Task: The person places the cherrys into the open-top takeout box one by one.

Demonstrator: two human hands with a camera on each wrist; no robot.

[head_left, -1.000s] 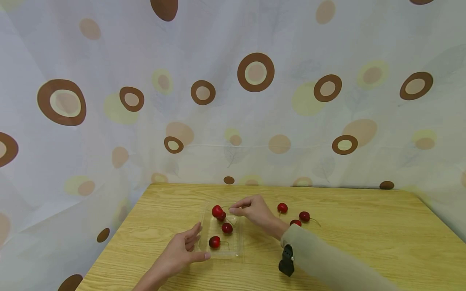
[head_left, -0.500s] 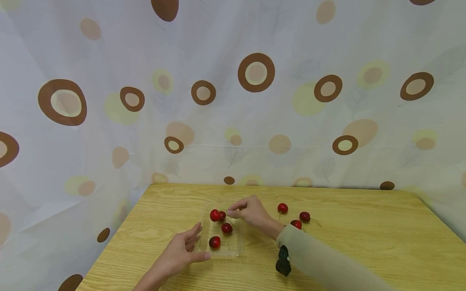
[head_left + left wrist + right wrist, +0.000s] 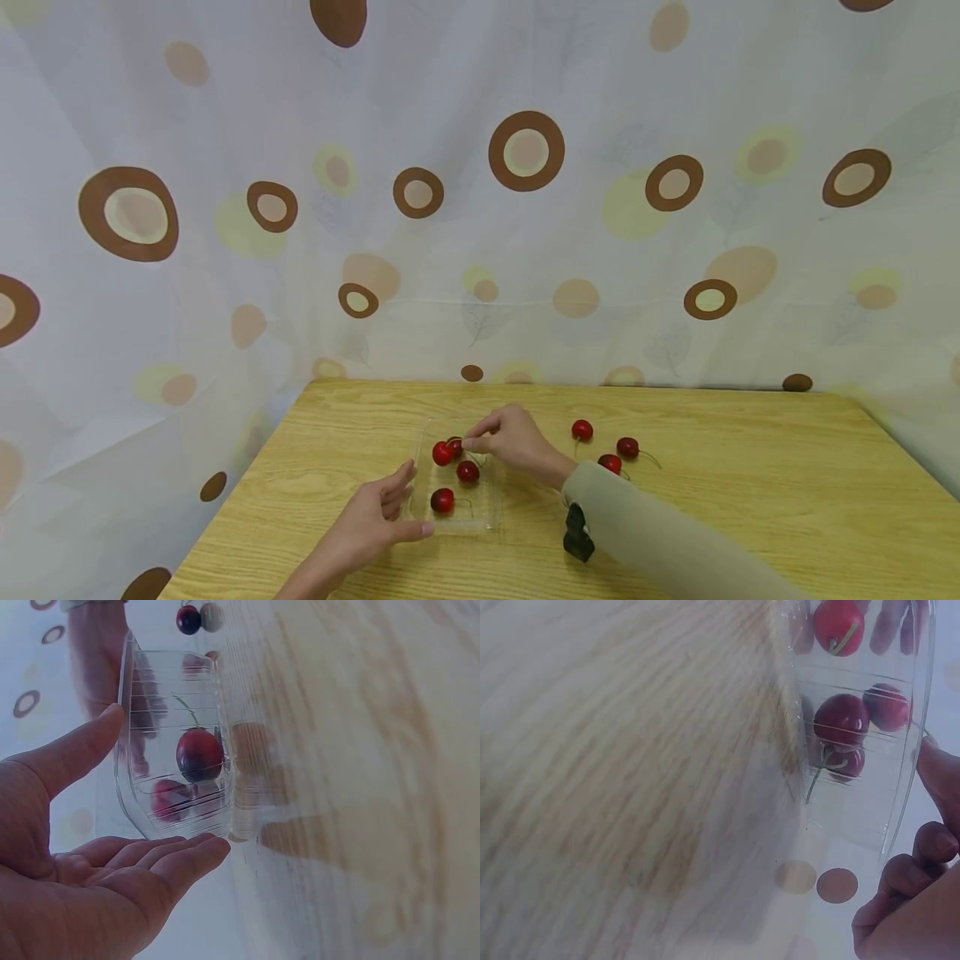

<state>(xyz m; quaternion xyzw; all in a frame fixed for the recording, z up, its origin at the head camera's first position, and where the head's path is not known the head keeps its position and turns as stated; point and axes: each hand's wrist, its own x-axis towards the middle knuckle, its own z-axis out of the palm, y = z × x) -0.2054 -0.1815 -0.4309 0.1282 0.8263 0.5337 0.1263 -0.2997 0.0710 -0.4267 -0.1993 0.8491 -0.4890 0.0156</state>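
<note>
A clear plastic box [image 3: 482, 507] holds several red cherries with stems. My right hand [image 3: 517, 439] is over its far right part, thumb and forefinger pinching the stem of a bright red cherry [image 3: 442, 453]. In the right wrist view that cherry [image 3: 889, 707] is inside, close to a darker cherry [image 3: 841, 720]. Another cherry [image 3: 443, 501] lies near the front of the box. At the box's left side is my left hand [image 3: 360, 527]; in the left wrist view its thumb touches the rim and its extended fingers touch the lower wall.
To the right of the box, three loose cherries lie on the wooden table [image 3: 750, 483]: one farther back [image 3: 582, 430], one with its stem pointing right [image 3: 627, 447], and one by the right sleeve [image 3: 609, 463]. A patterned curtain [image 3: 525, 250] hangs behind the table.
My right hand has moved slightly left and down, lowering the pinched cherry among the others in the box. The left hand has stayed in place.
</note>
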